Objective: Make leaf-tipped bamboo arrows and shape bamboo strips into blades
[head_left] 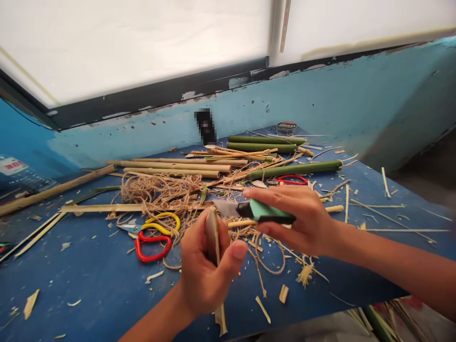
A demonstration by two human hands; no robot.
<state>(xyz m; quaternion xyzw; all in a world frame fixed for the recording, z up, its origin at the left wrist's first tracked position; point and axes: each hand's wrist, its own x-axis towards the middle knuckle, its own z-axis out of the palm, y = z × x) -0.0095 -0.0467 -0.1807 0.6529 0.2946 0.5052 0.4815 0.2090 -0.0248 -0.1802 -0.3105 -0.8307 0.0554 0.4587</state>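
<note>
My left hand is wrapped round a split bamboo strip, held near upright at the lower centre, its lower end sticking out below the palm. To its right, my right hand grips a knife with a green and black handle. The blade points left and lies close to the top of the strip; whether they touch is unclear. Left of my left hand are scissors with red and yellow handles. Behind them lies a tangle of brown twine.
Bamboo poles and green bamboo stalks lie across the back of the blue table. Red-handled scissors rest near a green stalk. Shavings are scattered around. A black object and a round spool are by the wall.
</note>
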